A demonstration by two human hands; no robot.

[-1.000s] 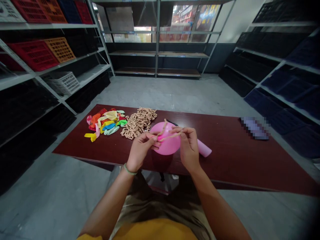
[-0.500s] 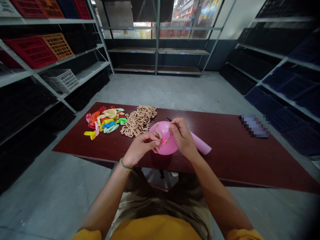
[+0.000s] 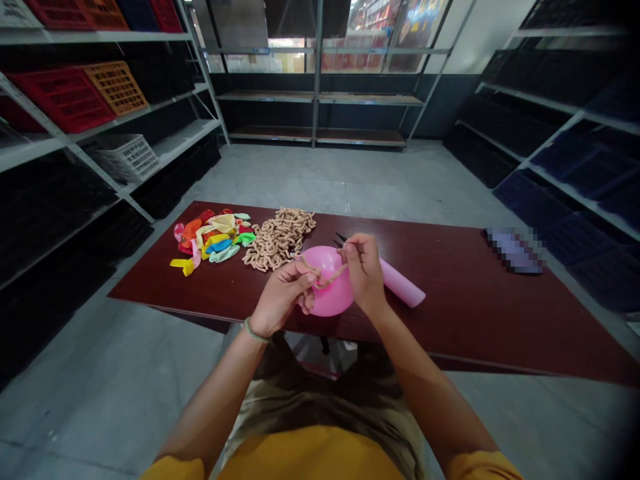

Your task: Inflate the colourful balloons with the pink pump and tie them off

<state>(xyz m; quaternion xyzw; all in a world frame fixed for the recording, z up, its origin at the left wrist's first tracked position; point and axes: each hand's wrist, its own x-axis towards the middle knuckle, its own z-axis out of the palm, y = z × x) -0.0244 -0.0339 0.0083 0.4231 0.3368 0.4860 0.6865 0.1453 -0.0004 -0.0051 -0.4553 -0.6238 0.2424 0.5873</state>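
Pink balloon (image 3: pixel 336 298) just above the dark red tabletop (image 3: pixel 465 327), left grip (image 3: pixel 303 281) and right grip (image 3: pixel 347 249) in narrow pinches on a tan strand (image 3: pixel 331 277). Risk: strand snapping or balloon bursting under too hard a tug.

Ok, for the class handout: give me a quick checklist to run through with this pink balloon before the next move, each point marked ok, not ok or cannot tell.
1. Pink balloon blown up: ok, round and full.
2. Balloon neck tied: cannot tell, the hands hide it.
3. Tan band gripped: ok, pinched by the left hand and right hand across the balloon.
4. Spare tan bands within reach: ok, piled beside the coloured balloons.
5. Pink tube away from the balloon: ok, lying apart to its right.
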